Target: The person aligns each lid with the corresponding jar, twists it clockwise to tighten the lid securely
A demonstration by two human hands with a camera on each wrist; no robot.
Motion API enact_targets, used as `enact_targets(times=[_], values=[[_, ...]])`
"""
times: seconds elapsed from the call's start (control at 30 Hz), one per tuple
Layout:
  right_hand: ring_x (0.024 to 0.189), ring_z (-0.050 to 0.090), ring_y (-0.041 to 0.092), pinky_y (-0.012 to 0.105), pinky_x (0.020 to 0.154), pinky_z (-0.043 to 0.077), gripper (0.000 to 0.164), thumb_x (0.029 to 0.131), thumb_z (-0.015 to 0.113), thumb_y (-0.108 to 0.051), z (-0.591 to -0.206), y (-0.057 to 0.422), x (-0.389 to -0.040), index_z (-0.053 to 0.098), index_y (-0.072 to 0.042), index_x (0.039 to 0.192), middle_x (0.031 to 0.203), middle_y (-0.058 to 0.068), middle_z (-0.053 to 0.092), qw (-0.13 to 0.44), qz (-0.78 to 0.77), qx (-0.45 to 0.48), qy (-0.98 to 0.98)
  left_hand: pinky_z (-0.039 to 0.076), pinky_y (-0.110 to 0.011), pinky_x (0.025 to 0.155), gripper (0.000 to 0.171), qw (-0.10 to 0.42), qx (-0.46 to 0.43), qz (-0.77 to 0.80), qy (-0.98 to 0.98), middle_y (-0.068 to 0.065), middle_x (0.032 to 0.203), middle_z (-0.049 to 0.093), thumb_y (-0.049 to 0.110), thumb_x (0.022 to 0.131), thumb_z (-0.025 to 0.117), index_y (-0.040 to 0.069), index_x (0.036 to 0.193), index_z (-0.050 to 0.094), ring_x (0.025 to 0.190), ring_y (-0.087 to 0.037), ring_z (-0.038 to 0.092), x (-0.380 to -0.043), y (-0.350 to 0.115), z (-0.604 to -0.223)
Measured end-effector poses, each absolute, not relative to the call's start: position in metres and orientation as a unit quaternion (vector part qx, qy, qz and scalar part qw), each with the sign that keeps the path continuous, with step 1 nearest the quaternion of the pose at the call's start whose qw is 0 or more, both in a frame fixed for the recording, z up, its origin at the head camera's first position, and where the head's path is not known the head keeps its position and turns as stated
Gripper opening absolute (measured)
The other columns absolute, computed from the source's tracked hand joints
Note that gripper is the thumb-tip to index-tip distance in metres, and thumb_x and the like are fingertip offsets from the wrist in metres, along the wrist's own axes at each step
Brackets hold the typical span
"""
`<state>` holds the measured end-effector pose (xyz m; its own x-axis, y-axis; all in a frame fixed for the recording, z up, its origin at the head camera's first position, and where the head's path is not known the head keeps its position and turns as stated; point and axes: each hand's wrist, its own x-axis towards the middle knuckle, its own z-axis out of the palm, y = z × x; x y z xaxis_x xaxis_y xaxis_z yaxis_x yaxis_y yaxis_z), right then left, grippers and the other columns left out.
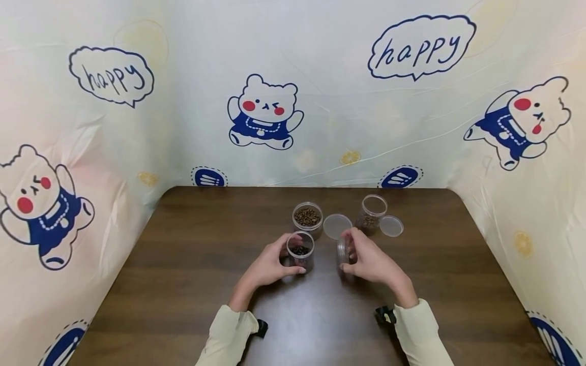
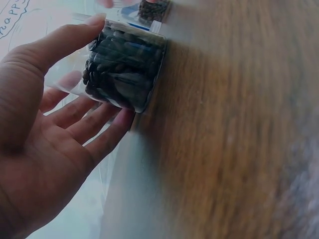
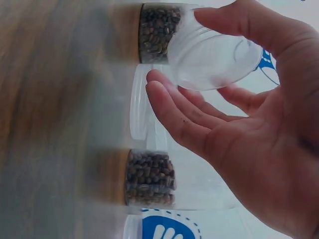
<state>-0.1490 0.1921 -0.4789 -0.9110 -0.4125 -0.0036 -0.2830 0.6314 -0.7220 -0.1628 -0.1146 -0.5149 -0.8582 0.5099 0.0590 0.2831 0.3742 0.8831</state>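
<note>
My left hand (image 1: 272, 260) is curled round a clear open jar (image 1: 302, 262), thumb on the near side. Dark, nearly black beans (image 2: 124, 64) fill its lower part. Whether its base touches the table I cannot tell. To the right, my right hand (image 1: 373, 262) holds what looks like a clear round lid (image 3: 214, 57) by its edges, turned on its side. A gap separates it from the left-hand jar. Behind the left hand stands an open jar (image 1: 308, 218) of brown coffee beans. Another open jar (image 1: 372, 216) with coffee beans stands beyond the right hand.
One clear lid (image 1: 338, 225) lies flat between the two standing jars. A second lid (image 1: 391, 226) lies right of the farther jar. All stand on a dark wooden table (image 1: 192, 264), with a printed cloth (image 1: 329, 112) hanging behind and along both sides.
</note>
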Motion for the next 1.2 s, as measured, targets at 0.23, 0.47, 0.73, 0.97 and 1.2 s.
enact_targets(times=[0.23,0.47,0.73,0.97,1.2], values=[[0.094,0.063,0.015,0.028,0.081,0.057,0.069,0.084,0.089,-0.019,-0.469,0.190,-0.149,0.050,-0.007,0.140,0.117,0.013,0.058,0.053,-0.386,-0.205,0.898,0.053,-0.046,0.109,0.075,0.108,0.245,0.509,0.818,-0.010,0.143,0.063,0.022,0.084,0.091,0.010,0.147,0.053,0.128,-0.027,0.067,-0.162,-0.115,-0.512],[0.085,0.058,0.013,0.029,0.077,0.052,0.072,0.084,0.090,-0.031,-0.460,0.184,-0.151,0.054,-0.012,0.143,0.100,0.003,0.060,0.011,-0.379,-0.224,0.898,0.054,-0.045,0.109,0.075,0.109,0.245,0.506,0.820,-0.010,0.144,0.063,0.022,0.084,0.091,0.009,0.147,0.052,0.127,-0.025,0.067,-0.163,-0.113,-0.513],[0.087,0.059,0.011,0.032,0.080,0.054,0.069,0.084,0.091,-0.033,-0.448,0.170,-0.153,0.058,-0.009,0.138,0.101,0.003,0.060,-0.010,-0.404,-0.244,0.882,0.054,-0.044,0.109,0.077,0.117,0.245,0.499,0.823,-0.008,0.145,0.062,0.021,0.084,0.091,0.009,0.148,0.051,0.129,-0.021,0.065,-0.165,-0.111,-0.516],[0.088,0.057,0.012,0.029,0.077,0.054,0.070,0.084,0.091,-0.030,-0.443,0.158,-0.156,0.059,-0.006,0.142,0.112,0.006,0.061,-0.012,-0.408,-0.272,0.872,0.054,-0.042,0.108,0.074,0.117,0.247,0.510,0.815,-0.006,0.143,0.063,0.019,0.083,0.092,0.016,0.146,0.052,0.126,-0.021,0.067,-0.165,-0.110,-0.516],[0.087,0.055,0.012,0.031,0.074,0.055,0.070,0.084,0.091,-0.028,-0.446,0.147,-0.158,0.059,-0.007,0.143,0.115,0.005,0.062,-0.016,-0.407,-0.289,0.866,0.055,-0.038,0.107,0.073,0.123,0.241,0.510,0.816,-0.003,0.140,0.066,0.021,0.083,0.092,0.021,0.144,0.052,0.124,-0.019,0.069,-0.163,-0.111,-0.514]])
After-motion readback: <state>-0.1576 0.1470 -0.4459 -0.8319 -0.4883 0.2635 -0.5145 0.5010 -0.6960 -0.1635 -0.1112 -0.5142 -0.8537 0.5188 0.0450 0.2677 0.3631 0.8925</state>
